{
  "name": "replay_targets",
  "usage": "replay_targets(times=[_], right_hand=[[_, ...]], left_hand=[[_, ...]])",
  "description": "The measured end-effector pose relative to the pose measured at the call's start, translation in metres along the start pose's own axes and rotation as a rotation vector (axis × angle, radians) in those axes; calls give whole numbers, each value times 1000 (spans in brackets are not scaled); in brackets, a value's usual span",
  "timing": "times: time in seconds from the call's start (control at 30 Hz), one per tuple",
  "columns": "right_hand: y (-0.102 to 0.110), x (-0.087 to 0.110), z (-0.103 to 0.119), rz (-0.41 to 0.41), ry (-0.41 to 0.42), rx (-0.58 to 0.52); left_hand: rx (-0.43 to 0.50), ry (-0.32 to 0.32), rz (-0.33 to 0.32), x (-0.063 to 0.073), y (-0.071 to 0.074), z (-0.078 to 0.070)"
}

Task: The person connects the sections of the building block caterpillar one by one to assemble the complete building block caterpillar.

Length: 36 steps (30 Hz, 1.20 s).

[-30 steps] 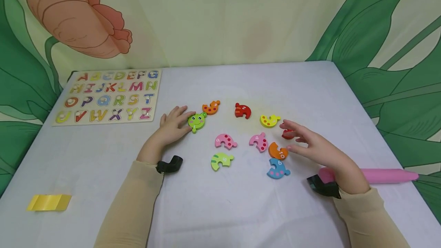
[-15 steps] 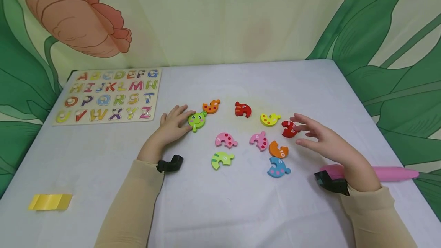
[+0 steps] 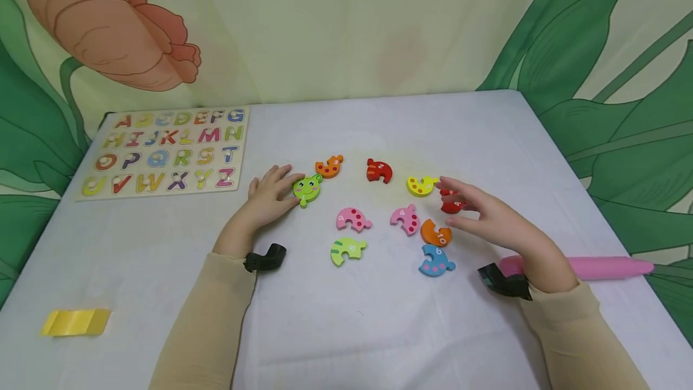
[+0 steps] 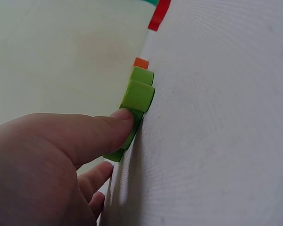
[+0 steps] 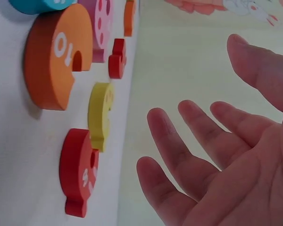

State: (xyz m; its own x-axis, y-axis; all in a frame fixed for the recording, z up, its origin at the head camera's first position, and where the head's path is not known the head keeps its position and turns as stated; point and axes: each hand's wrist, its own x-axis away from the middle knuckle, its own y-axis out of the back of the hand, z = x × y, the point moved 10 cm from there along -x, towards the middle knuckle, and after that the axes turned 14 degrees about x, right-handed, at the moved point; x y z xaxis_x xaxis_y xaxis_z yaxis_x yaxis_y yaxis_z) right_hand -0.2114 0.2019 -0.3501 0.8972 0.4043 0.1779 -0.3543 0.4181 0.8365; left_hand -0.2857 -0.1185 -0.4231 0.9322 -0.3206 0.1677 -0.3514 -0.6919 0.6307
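My left hand (image 3: 269, 197) holds a green frog-head puzzle piece (image 3: 307, 190) on the table, thumb on its near edge and index finger on its far edge. In the left wrist view the thumb presses against the side of that green piece (image 4: 137, 96). My right hand (image 3: 487, 215) hovers over a red numbered piece (image 3: 451, 202), partly hiding it, with fingers spread and nothing held. The right wrist view shows this red piece (image 5: 78, 165) apart from the fingers. Close by lie a yellow piece (image 3: 421, 185), an orange 10 piece (image 3: 435, 233) and a blue piece (image 3: 435, 261).
Between the hands are pink pieces (image 3: 353, 219) (image 3: 406, 219), a light green piece (image 3: 346, 250), a red piece (image 3: 379, 170) and an orange piece (image 3: 329, 167). An alphabet board (image 3: 165, 152) lies back left, yellow paper (image 3: 76, 322) front left. A pink tapered object (image 3: 601, 268) lies behind the right wrist.
My right hand moved right, uncovering the red piece, then came back left over it. The left hand stays on the frog-head piece, and the pieces lie as before.
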Motion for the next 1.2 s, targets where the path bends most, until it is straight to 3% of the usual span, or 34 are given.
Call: replay_targets(times=[0.3,0.47,0.67,0.87,1.2], right_hand=[[23,-4,5,-13,14,23],[30,-27,17,23,45,31],[14,-75,31,102,58,-20],[-15,-118,23,232,32,-2],[-38,-142,9,369,-20,61]], left_hand=[[7,1,-1,1,1,0],[2,3,-5,1,3,0],[-2,-4,-5,1,1,1],[-2,-3,0,1,-3,0],[-22,-8,-14,0,-1,2]])
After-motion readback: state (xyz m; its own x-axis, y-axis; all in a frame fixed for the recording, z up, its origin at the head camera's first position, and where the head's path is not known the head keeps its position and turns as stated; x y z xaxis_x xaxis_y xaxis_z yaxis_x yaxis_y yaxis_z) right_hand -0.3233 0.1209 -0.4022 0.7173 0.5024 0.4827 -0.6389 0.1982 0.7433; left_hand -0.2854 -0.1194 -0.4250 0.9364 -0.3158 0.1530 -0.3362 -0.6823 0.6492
